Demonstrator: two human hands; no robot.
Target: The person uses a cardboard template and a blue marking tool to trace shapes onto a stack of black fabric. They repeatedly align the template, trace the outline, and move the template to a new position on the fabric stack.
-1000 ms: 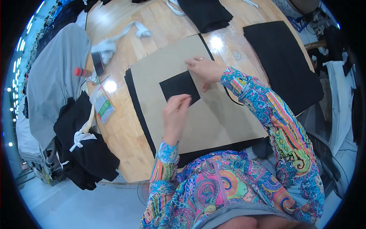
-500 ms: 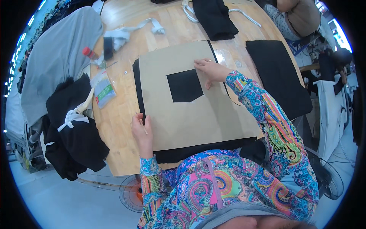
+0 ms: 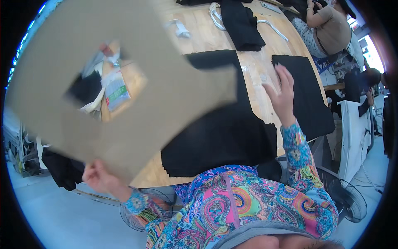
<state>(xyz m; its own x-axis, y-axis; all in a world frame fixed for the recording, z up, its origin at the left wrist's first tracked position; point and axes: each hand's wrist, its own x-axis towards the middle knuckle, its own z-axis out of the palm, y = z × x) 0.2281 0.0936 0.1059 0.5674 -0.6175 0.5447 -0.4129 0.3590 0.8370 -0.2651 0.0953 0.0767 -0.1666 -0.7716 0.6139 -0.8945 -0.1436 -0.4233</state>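
My left hand (image 3: pixel 98 176) grips the lower edge of a large brown cardboard template (image 3: pixel 166 83) with a rectangular window cut in it. The template is lifted off the table and tilted up toward the camera, blurred. Under it lies a stack of black fabric (image 3: pixel 219 133) on the wooden table (image 3: pixel 207 37). My right hand (image 3: pixel 282 93) hovers with fingers spread above the table, between the black stack and a second black fabric piece (image 3: pixel 309 95) to the right.
A plastic packet (image 3: pixel 117 92) shows through the template's window. More black cloth (image 3: pixel 242 25) and white straps (image 3: pixel 215 12) lie at the far side. Another person (image 3: pixel 327 25) sits at the far right. A fan (image 3: pixel 139 207) stands on the floor below the table edge.
My left hand has taken the cardboard template's edge and swung it up off the black fabric toward the camera. My right hand has left the template and moved right.
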